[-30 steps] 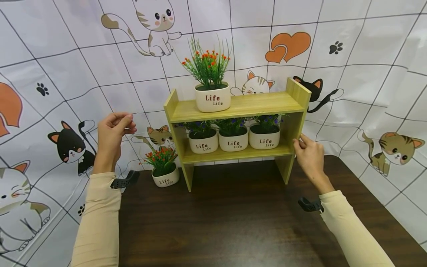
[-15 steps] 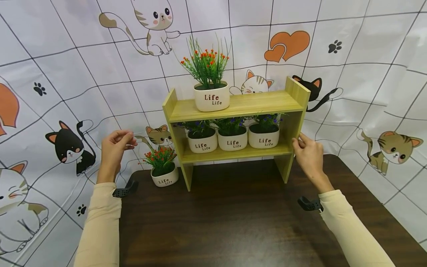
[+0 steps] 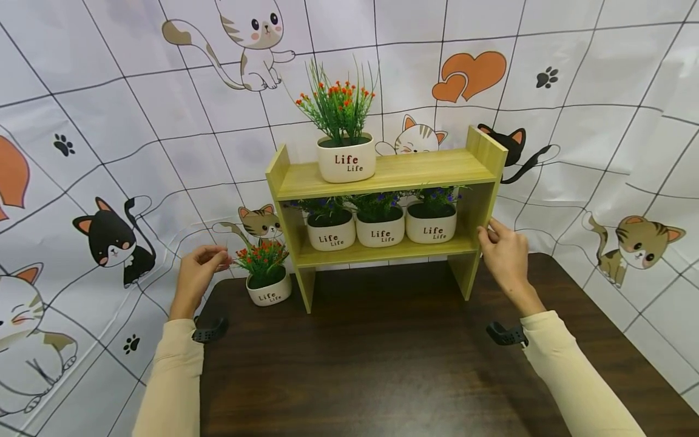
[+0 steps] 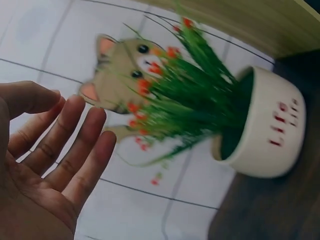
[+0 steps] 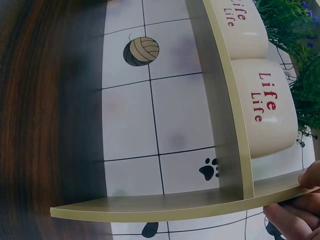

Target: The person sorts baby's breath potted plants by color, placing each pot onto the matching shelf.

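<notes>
My left hand (image 3: 201, 276) hovers just left of a cream "Life" pot (image 3: 270, 290) with red-orange flowers, at the table's back left. In the left wrist view its loosely bent fingers (image 4: 90, 135) hold nothing, and the pot's flowers (image 4: 165, 95) lie beyond the fingertips. My right hand (image 3: 505, 258) grips the right side panel of a two-tier wooden shelf (image 3: 426, 169), thumb (image 5: 311, 176) at the panel's edge and fingers on its outer face. One orange-flowered pot (image 3: 347, 161) stands on the top tier. Three blue-flowered pots, the middle one (image 3: 380, 232) among them, line the lower tier.
A dark wooden table (image 3: 349, 370) carries the shelf, whose side panels stand on it near the back. Behind is a white wall covering with cat drawings (image 3: 117, 240) and grid lines. Black wrist straps (image 3: 505, 335) show at both sleeves.
My left hand has come down and slightly right, from beside the shelf's upper part to the level of the left pot's flowers. The right hand stays on the shelf's side panel.
</notes>
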A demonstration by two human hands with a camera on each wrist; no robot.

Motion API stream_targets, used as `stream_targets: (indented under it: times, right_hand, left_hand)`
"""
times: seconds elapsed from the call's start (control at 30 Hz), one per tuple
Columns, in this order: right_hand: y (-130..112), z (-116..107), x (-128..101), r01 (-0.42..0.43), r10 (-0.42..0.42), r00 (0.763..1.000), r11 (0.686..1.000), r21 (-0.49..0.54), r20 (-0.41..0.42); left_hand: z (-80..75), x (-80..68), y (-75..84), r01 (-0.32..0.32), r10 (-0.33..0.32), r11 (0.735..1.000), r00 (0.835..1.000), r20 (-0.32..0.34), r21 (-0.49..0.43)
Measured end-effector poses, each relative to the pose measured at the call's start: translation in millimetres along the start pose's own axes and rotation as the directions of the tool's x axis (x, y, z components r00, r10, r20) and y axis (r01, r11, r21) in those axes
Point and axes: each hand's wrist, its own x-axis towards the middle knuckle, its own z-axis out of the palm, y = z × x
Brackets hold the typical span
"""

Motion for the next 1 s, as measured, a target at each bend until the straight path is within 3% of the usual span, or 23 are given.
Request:
stream_targets:
  times: [0.2,0.33,0.47,0.6,0.8,1.0]
  right_hand:
    - [-0.1,0.2,-0.2,-0.006,0.006,1.0,1.0,0.003,0.001]
    - [-0.6,0.3,-0.2,-0.004,0.004,1.0,1.0,0.0,-0.001]
    - [-0.6,1.0,-0.7,-0.005,0.005,1.0,1.0,0.0,-0.007]
    - [-0.2,1.4,-1.1,-0.007,0.007,1.0,1.0,-0.001,-0.009]
    - [0.3,1.3,-1.7,-0.003,0.003,1.0,1.0,-0.005,-0.008]
    - [-0.3,1.3,-0.8,-0.004,0.004,1.0,1.0,-0.002,-0.007]
  left_hand:
    - [5.8,-8.4,-24.9,0.023,-0.024,0.997,1.0,0.006,0.071]
    - [9.3,-14.4,-39.1,0.054,-0.061,0.978,0.998,0.031,0.203]
    - [14.5,-20.8,-51.2,0.099,-0.117,0.956,0.992,0.05,0.276]
    - [21.5,-26.4,-64.2,0.133,-0.162,0.95,0.983,0.081,0.283]
    - [34.3,-30.0,-80.9,0.217,-0.252,0.955,0.953,0.167,0.202]
    - [46.0,-26.2,-92.0,0.263,-0.286,0.955,0.94,0.184,0.138]
